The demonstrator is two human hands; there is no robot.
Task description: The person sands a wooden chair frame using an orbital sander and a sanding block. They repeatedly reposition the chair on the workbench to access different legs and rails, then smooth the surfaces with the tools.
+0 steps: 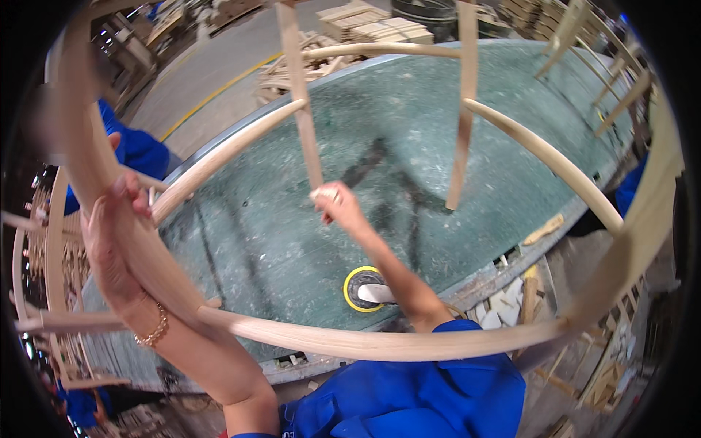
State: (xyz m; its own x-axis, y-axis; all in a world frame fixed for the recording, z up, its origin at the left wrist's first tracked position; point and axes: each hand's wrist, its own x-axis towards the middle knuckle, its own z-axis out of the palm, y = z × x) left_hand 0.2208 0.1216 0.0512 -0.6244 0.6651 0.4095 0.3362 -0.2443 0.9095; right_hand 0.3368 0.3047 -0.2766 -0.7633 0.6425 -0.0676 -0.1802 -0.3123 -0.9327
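A bare wooden chair frame [380, 343] stands in front of me, its rails and legs reaching over the table. My left hand [109, 241] is wrapped round the thick upright at the frame's left side. A bracelet circles that wrist. Inside the frame, my right hand [339, 204] is closed at the lower end of a slim leg [301, 109]. Something small and pale shows between its fingers, too little to name. A second slim leg [461, 139] comes down farther right. Below my right forearm lies a round sander [363, 290] with a yellow rim.
The green worktable [255, 255] has dusty dark marks. At its right edge lies a wood offcut [544, 228]. More chair frames [621, 58] stand far right, and stacked slats [372, 25] lie beyond the table. Someone in blue [142, 153] is at the left.
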